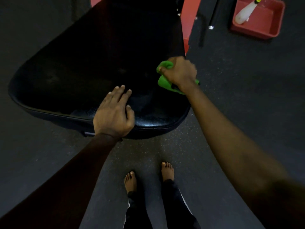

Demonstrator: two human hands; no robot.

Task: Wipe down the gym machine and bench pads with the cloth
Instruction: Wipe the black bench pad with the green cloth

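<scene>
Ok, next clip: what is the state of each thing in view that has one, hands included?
green cloth: bunched, gripped in the right hand at the pad's right edge.
right hand: fingers curled round the cloth.
left hand: fingers straight, resting on the pad's near end.
bench pad: black, glossy near the front edge; wet or not, cannot tell.
red tub: on the floor, open-topped.
spray bottle: lying in the tub.
</scene>
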